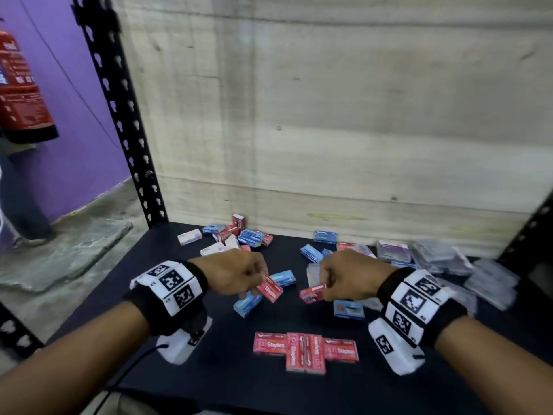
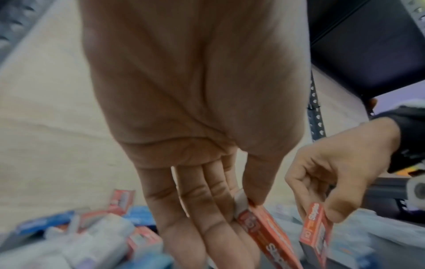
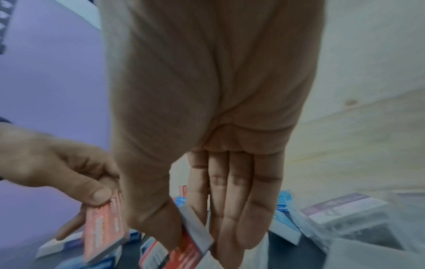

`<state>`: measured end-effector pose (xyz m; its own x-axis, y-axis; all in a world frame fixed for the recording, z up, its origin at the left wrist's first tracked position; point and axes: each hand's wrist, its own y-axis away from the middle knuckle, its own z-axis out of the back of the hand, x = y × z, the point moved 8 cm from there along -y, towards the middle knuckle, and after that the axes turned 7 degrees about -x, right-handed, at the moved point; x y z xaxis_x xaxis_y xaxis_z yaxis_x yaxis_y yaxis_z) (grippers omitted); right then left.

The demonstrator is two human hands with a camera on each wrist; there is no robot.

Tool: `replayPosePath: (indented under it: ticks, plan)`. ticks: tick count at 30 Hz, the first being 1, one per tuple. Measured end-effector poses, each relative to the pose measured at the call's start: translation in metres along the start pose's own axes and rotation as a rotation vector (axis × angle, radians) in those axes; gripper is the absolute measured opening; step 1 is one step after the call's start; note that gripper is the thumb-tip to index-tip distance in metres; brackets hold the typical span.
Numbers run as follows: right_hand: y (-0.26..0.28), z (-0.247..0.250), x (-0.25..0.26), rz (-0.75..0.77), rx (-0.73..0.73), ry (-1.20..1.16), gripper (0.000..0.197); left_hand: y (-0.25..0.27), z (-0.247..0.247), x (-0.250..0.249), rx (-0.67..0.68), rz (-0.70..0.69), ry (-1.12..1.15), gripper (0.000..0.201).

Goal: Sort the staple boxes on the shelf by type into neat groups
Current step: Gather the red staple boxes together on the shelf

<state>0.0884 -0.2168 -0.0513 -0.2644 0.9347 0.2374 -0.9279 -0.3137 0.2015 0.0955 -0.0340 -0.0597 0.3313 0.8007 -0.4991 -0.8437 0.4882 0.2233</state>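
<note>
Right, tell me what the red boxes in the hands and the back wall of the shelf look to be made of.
Red box in left hand and red box in right hand: probably thin printed card, slightly glossy, with sharp folded edges and a white end flap. Back wall: seemingly unfinished plywood or board, matt, pale, with grain streaks and small knots.

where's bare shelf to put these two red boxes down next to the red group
Bare dark shelf lies left and right of the red row at the front edge, and in the strip just behind it. The back left heap and the clear packs at back right are crowded. Left hand and right hand each hold one red box.
</note>
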Motion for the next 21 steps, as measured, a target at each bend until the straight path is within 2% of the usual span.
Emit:
replayPosePath:
  ticks: [4, 9, 12, 15, 21]
  plan:
    - [0.021, -0.011, 0.005, 0.061, -0.022, 0.069, 0.017, -0.002, -0.032, -0.013, 0.09, 0.011, 0.017, 0.017]
    - [0.035, -0.014, 0.024, 0.242, -0.12, 0.269, 0.021, -0.003, -0.043, -0.011, 0.068, 0.046, -0.018, 0.02]
    - [0.036, -0.018, 0.035, 0.291, -0.109, 0.303, 0.019, -0.004, -0.043, -0.01, 0.068, 0.023, -0.162, 0.026]
    - [0.031, -0.022, 0.044, 0.313, -0.062, 0.276, 0.017, -0.004, -0.045, -0.007, 0.106, -0.006, -0.261, 0.037]
    - [0.013, -0.035, 0.038, 0.186, 0.104, 0.171, 0.039, -0.006, -0.044, -0.003, 0.043, -0.049, -0.326, 0.039]
